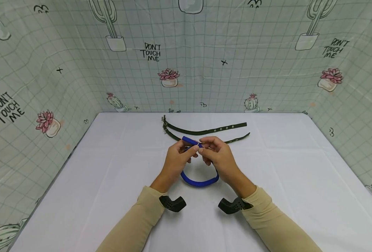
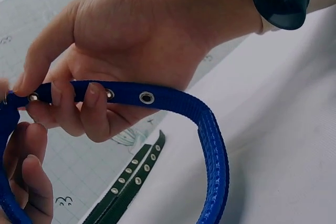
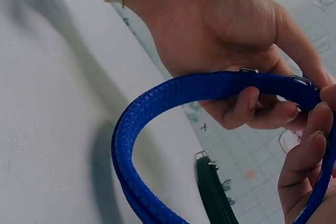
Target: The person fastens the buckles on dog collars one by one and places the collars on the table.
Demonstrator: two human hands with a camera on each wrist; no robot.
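Observation:
A blue collar is bent into a loop between the two hands, above the white table. My left hand pinches its strap end between thumb and fingers. Metal-rimmed eyelets run along that strap in the left wrist view. My right hand grips the other end, close to the metal buckle. Both sets of fingertips meet where the strap and buckle come together. Fingers hide part of this spot, so I cannot tell how far the strap is threaded.
Two dark green collars with eyelets and buckles lie stretched out on the white table, just beyond the hands. A patterned cloth hangs behind the table and along its sides.

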